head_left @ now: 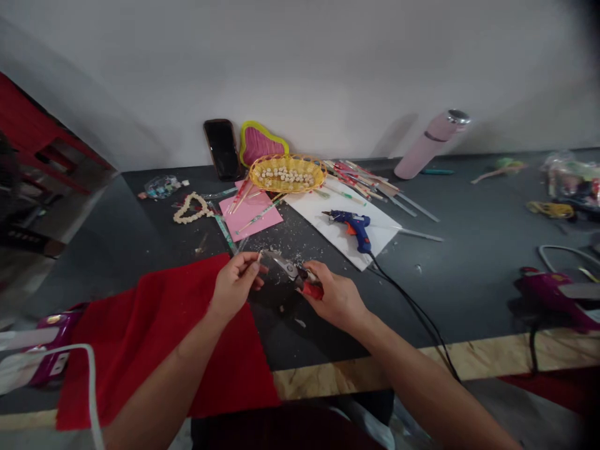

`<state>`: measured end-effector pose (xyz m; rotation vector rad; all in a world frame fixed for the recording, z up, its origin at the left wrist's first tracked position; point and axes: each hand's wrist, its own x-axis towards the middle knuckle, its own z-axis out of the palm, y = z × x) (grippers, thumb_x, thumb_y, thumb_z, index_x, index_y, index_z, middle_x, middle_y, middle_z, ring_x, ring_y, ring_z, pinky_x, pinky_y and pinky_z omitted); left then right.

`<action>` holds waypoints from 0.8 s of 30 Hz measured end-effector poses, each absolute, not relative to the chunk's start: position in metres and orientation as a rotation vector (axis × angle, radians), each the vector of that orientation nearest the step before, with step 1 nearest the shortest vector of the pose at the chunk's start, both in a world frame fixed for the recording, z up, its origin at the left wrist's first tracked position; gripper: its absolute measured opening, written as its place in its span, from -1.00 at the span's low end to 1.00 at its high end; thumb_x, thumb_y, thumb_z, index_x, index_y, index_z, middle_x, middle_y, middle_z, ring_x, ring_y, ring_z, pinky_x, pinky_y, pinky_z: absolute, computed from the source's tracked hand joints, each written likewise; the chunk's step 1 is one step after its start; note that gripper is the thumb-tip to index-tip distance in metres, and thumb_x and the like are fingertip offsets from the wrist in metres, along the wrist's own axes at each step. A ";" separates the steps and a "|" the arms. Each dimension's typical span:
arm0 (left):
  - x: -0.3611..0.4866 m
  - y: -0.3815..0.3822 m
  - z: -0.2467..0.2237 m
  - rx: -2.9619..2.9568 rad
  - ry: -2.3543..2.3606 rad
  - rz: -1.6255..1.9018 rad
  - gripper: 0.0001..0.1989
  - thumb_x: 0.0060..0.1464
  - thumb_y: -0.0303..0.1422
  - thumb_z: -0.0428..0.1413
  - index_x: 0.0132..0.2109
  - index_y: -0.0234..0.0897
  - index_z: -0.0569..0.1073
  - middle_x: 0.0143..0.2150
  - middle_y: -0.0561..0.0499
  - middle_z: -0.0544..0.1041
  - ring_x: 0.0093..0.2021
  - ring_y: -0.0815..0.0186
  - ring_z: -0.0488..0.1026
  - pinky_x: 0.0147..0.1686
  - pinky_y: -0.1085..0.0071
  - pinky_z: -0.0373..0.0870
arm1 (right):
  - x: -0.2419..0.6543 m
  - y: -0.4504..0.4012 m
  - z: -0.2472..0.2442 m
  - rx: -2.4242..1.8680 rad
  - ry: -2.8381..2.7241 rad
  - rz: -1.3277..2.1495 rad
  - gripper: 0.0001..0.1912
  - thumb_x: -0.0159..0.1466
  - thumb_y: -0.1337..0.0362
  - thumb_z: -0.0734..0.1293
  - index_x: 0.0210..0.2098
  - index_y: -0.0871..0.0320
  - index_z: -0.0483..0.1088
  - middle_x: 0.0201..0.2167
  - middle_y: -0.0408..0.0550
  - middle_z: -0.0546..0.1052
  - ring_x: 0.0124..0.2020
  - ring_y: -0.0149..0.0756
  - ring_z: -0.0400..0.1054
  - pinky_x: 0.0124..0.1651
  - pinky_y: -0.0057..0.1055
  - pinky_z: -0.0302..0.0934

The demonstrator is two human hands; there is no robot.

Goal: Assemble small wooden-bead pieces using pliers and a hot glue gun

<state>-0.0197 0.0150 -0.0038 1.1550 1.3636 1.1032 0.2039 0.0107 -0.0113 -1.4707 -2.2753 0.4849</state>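
My right hand (340,299) is wrapped round the red handles of a pair of scissors (284,266), whose metal blades point left. The blade tips are close to the fingertips of my left hand (239,281). Between that thumb and forefinger is a small pale piece (259,257), too small to name. Whitish scraps (300,322) lie on the dark table under the hands. A red cloth (164,331) is spread beneath my left forearm.
Behind the hands are a yellow basket (254,177) of small pale pieces, pink paper (269,220), and a blue glue gun (359,231) on a white sheet (337,240). A beaded triangle (192,219), phone (222,150) and pink bottle (424,150) stand around; a cord (417,306) crosses right.
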 end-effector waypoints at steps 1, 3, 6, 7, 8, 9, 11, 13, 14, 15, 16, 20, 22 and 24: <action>-0.020 0.016 -0.005 1.157 1.368 1.120 -0.72 0.05 -0.22 0.07 -0.14 -0.30 0.36 -0.32 -0.03 0.52 -0.52 0.42 0.41 -0.54 0.49 0.38 | 0.204 0.011 -0.012 -1.487 -2.263 0.501 -0.59 0.16 0.20 0.29 -0.02 0.10 0.16 -0.22 -0.06 0.52 -0.29 -0.21 0.46 -0.34 -0.42 0.24; -0.022 0.017 -0.006 1.176 1.383 1.164 -0.71 0.05 -0.24 0.07 -0.11 -0.30 0.36 -0.22 -0.07 0.51 -0.48 0.41 0.43 -0.54 0.49 0.39 | 0.204 0.011 -0.012 -1.512 -2.244 0.524 -0.61 0.16 0.17 0.30 -0.06 0.10 0.16 -0.30 -0.08 0.52 -0.34 -0.21 0.46 -0.39 -0.43 0.20; -0.023 0.017 -0.010 1.219 1.420 1.228 -0.67 0.04 -0.26 0.08 -0.04 -0.26 0.36 -0.03 -0.12 0.44 -0.40 0.38 0.46 -0.54 0.49 0.38 | 0.205 0.012 -0.014 -1.532 -2.213 0.547 -0.61 0.14 0.13 0.31 -0.10 0.11 0.16 -0.37 -0.11 0.50 -0.39 -0.21 0.45 -0.42 -0.44 0.16; -0.023 0.017 -0.012 1.239 1.423 1.245 -0.66 0.04 -0.27 0.08 -0.02 -0.25 0.35 0.03 -0.13 0.40 -0.39 0.38 0.47 -0.54 0.49 0.38 | 0.205 0.013 -0.016 -1.533 -2.199 0.551 -0.61 0.14 0.13 0.31 -0.11 0.10 0.16 -0.37 -0.11 0.49 -0.39 -0.21 0.45 -0.42 -0.44 0.15; -0.023 0.017 -0.014 1.262 1.419 1.262 -0.67 0.04 -0.28 0.08 -0.02 -0.24 0.35 0.07 -0.14 0.36 -0.39 0.38 0.47 -0.55 0.49 0.38 | 0.206 0.014 -0.017 -1.536 -2.180 0.556 -0.61 0.13 0.12 0.32 -0.12 0.10 0.16 -0.36 -0.11 0.49 -0.39 -0.22 0.44 -0.42 -0.44 0.15; -0.022 0.017 -0.017 1.288 1.410 1.272 -0.68 0.05 -0.29 0.07 -0.03 -0.24 0.36 0.10 -0.15 0.33 -0.39 0.38 0.47 -0.55 0.49 0.37 | 0.207 0.014 -0.019 -1.541 -2.158 0.563 -0.63 0.13 0.12 0.32 -0.14 0.10 0.16 -0.35 -0.11 0.48 -0.41 -0.24 0.43 -0.42 -0.44 0.14; -0.020 0.015 -0.023 1.345 1.389 1.274 -0.73 0.07 -0.31 0.04 -0.06 -0.25 0.38 0.11 -0.15 0.32 -0.41 0.40 0.46 -0.56 0.49 0.36 | 0.208 0.016 -0.022 -1.551 -2.102 0.595 -0.66 0.12 0.11 0.32 -0.19 0.09 0.17 -0.36 -0.13 0.45 -0.45 -0.29 0.39 -0.42 -0.44 0.14; -0.017 0.013 -0.028 1.396 1.380 1.262 -0.78 0.10 -0.33 0.01 -0.10 -0.25 0.40 0.06 -0.14 0.36 -0.43 0.41 0.44 -0.56 0.48 0.36 | 0.210 0.017 -0.024 -1.544 -2.012 0.653 -0.68 0.11 0.10 0.33 -0.25 0.09 0.17 -0.40 -0.16 0.42 -0.47 -0.33 0.35 -0.40 -0.43 0.15; -0.015 0.012 -0.030 1.427 1.378 1.261 -0.80 0.10 -0.35 0.00 -0.12 -0.25 0.41 0.03 -0.13 0.38 -0.44 0.43 0.43 -0.55 0.47 0.37 | 0.210 0.018 -0.024 -1.518 -1.958 0.701 -0.68 0.10 0.10 0.33 -0.27 0.09 0.16 -0.41 -0.17 0.40 -0.46 -0.33 0.34 -0.38 -0.43 0.17; -0.013 0.011 -0.030 1.460 1.373 1.268 -0.81 0.11 -0.36 -0.01 -0.14 -0.25 0.42 0.00 -0.12 0.40 -0.46 0.44 0.42 -0.53 0.46 0.38 | 0.210 0.019 -0.023 -1.471 -1.905 0.764 -0.68 0.10 0.13 0.33 -0.27 0.09 0.15 -0.40 -0.17 0.40 -0.43 -0.34 0.34 -0.35 -0.43 0.19; -0.011 0.010 -0.030 1.497 1.365 1.284 -0.82 0.12 -0.38 -0.02 -0.16 -0.25 0.43 -0.03 -0.11 0.41 -0.48 0.45 0.40 -0.49 0.44 0.40 | 0.210 0.020 -0.020 -1.412 -1.862 0.844 -0.68 0.10 0.16 0.33 -0.25 0.10 0.13 -0.37 -0.15 0.41 -0.41 -0.35 0.33 -0.33 -0.43 0.20; -0.007 0.006 -0.025 1.624 1.313 1.352 -0.83 0.12 -0.44 -0.04 -0.19 -0.26 0.43 -0.11 -0.08 0.43 -0.51 0.47 0.36 -0.46 0.43 0.41 | 0.196 0.030 0.005 -1.180 -1.905 1.116 -0.66 0.11 0.30 0.28 -0.14 0.10 0.11 -0.24 -0.10 0.42 -0.41 -0.41 0.30 -0.32 -0.43 0.25; -0.007 0.006 -0.024 1.676 1.296 1.394 -0.82 0.12 -0.46 -0.04 -0.19 -0.25 0.44 -0.14 -0.07 0.43 -0.43 0.42 0.40 -0.40 0.40 0.42 | 0.179 0.041 0.021 -1.096 -2.024 1.092 -0.62 0.06 0.35 0.29 -0.13 0.11 0.15 -0.23 -0.08 0.41 -0.31 -0.34 0.33 -0.21 -0.36 0.26; -0.008 0.008 -0.025 1.723 1.288 1.455 -0.80 0.10 -0.49 -0.04 -0.17 -0.23 0.43 -0.17 -0.07 0.43 -0.27 0.33 0.42 -0.28 0.35 0.42 | 0.156 0.057 0.034 -1.030 -2.115 1.026 -0.60 0.02 0.40 0.29 -0.13 0.11 0.20 -0.20 -0.06 0.39 -0.21 -0.27 0.34 -0.12 -0.29 0.26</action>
